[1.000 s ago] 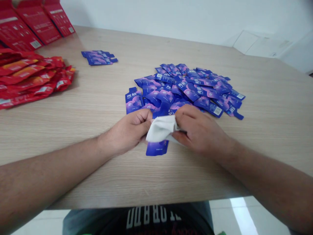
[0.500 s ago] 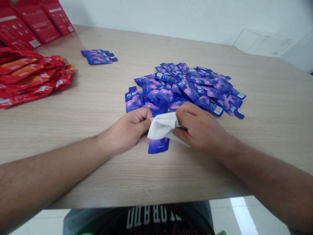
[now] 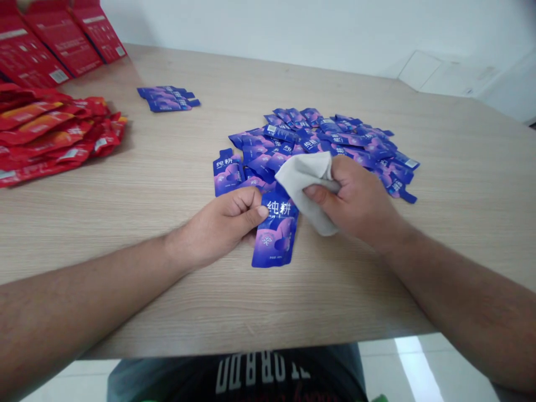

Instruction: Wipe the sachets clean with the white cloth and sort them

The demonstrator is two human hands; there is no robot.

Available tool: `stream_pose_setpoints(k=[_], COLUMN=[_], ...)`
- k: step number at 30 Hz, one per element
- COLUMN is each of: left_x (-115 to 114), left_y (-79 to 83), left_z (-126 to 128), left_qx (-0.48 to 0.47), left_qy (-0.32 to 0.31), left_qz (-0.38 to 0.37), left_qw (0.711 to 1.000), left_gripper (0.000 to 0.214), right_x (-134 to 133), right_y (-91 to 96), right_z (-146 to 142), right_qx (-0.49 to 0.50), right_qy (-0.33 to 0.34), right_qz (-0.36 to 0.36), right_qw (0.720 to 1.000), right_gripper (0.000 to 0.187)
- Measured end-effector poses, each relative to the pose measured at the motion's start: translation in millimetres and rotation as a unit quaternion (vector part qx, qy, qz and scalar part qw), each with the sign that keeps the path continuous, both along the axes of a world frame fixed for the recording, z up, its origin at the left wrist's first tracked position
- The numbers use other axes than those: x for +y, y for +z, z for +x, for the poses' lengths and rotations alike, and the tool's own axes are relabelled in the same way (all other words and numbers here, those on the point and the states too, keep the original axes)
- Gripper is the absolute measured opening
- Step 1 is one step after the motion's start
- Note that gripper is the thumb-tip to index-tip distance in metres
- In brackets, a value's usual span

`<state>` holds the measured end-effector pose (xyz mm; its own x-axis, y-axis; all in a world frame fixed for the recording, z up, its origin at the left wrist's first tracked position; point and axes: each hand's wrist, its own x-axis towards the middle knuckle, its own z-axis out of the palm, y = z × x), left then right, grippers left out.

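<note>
My left hand (image 3: 221, 220) pinches the top edge of a blue-purple foil sachet (image 3: 277, 234) with white Chinese lettering, its lower end resting on the wooden table. My right hand (image 3: 355, 198) grips a crumpled off-white cloth (image 3: 305, 187), which sits just to the right of the sachet's upper part. Behind both hands lies a loose pile of similar blue-purple sachets (image 3: 330, 139), partly hidden by the cloth and my right hand.
A small row of blue sachets (image 3: 167, 98) lies on the light wood table (image 3: 125, 290) at the back. A heap of red-and-orange sachets (image 3: 50, 131) lies at the left, and red flat cartons (image 3: 62, 44) stand at the far left. A white wall runs behind.
The cloth has come off the sachet and moved up and right with my right hand, leaving the sachet's printed face uncovered. My left hand stays on the sachet.
</note>
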<state>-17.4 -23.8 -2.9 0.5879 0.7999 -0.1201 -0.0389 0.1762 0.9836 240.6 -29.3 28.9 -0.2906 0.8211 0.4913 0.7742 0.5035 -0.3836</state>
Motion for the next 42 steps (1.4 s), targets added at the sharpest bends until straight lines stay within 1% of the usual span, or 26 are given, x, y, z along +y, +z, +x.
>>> stream_pose_setpoints(k=[2, 3, 4, 6, 8, 10, 12, 15, 18, 20, 21, 22, 23, 24, 27, 28, 30, 32, 35, 37, 40, 42], left_x=[-2, -3, -4, -5, -5, -5, -5, -6, -8, -9, -10, -11, -12, -13, -14, -14, -10, -6, -2, -1, -2, -3], left_y=[1.0, 2.1, 3.8, 8.0, 12.3, 15.5, 17.3, 18.2, 16.7, 14.6, 13.6, 12.8, 12.2, 11.7, 9.7, 8.3, 4.4, 0.4, -1.5, 0.6, 5.3, 7.3], left_z=[1, 2, 3, 6, 7, 6, 4, 1, 2, 4, 4, 5, 6, 7, 9, 9, 8, 7, 5, 4, 5, 5], left_qx=[-0.023, -0.042, -0.066, -0.112, -0.133, -0.129, -0.119, -0.118, -0.116, -0.116, -0.118, -0.12, -0.119, -0.116, -0.099, -0.094, -0.078, -0.044, 0.04, 0.094, 0.154, 0.178], left_qy=[-0.006, -0.004, 0.002, 0.02, 0.032, 0.02, -0.014, -0.068, -0.115, -0.146, -0.154, -0.154, -0.145, -0.127, -0.047, -0.02, 0.018, 0.035, 0.037, 0.034, 0.022, 0.018], left_qz=[-0.021, -0.038, -0.057, -0.103, -0.152, -0.204, -0.247, -0.301, -0.367, -0.401, -0.406, -0.4, -0.381, -0.35, -0.215, -0.169, -0.094, -0.032, 0.059, 0.109, 0.163, 0.189], left_qw=[0.999, 0.998, 0.996, 0.988, 0.979, 0.97, 0.962, 0.944, 0.916, 0.897, 0.893, 0.896, 0.905, 0.921, 0.97, 0.981, 0.992, 0.998, 0.997, 0.989, 0.974, 0.966], left_gripper=[0.031, 0.03, 0.029, 0.023, 0.017, 0.014, 0.013, 0.013, 0.017, 0.021, 0.022, 0.023, 0.022, 0.021, 0.024, 0.025, 0.029, 0.031, 0.028, 0.026, 0.023, 0.023], right_x=[8, 10, 12, 12, 10, 8, 5, 1, -5, -11, -13, -15, -17, -17, -14, -11, -6, -2, -1, -3, -7, -8], right_y=[-0.1, -0.9, -2.0, -5.1, -8.3, -10.6, -12.1, -12.5, -10.0, -7.1, -5.5, -3.9, -2.5, -1.3, 0.5, 0.5, 0.1, -0.5, -1.1, -1.2, -0.3, 2.5], right_z=[7, 9, 10, 12, 12, 12, 11, 5, -6, -12, -14, -15, -15, -13, -4, -1, 4, 6, 3, 0, -3, -3], right_qx=[0.096, 0.155, 0.216, 0.321, 0.381, 0.391, 0.379, 0.342, 0.315, 0.317, 0.32, 0.322, 0.325, 0.327, 0.335, 0.335, 0.33, 0.322, 0.315, 0.31, 0.297, 0.28], right_qy=[-0.016, -0.006, 0.014, 0.061, 0.098, 0.126, 0.161, 0.237, 0.288, 0.295, 0.296, 0.292, 0.285, 0.273, 0.213, 0.188, 0.143, 0.118, 0.109, 0.111, 0.113, 0.114], right_qz=[-0.059, -0.101, -0.147, -0.237, -0.3, -0.339, -0.365, -0.391, -0.401, -0.394, -0.387, -0.382, -0.38, -0.379, -0.381, -0.38, -0.383, -0.397, -0.422, -0.431, -0.444, -0.445], right_qw=[0.993, 0.983, 0.965, 0.915, 0.869, 0.846, 0.835, 0.821, 0.811, 0.811, 0.812, 0.815, 0.818, 0.822, 0.835, 0.841, 0.851, 0.852, 0.843, 0.84, 0.838, 0.843], right_gripper=[0.032, 0.034, 0.035, 0.038, 0.043, 0.048, 0.048, 0.042, 0.044, 0.044, 0.043, 0.041, 0.04, 0.039, 0.036, 0.036, 0.038, 0.039, 0.04, 0.04, 0.04, 0.04])
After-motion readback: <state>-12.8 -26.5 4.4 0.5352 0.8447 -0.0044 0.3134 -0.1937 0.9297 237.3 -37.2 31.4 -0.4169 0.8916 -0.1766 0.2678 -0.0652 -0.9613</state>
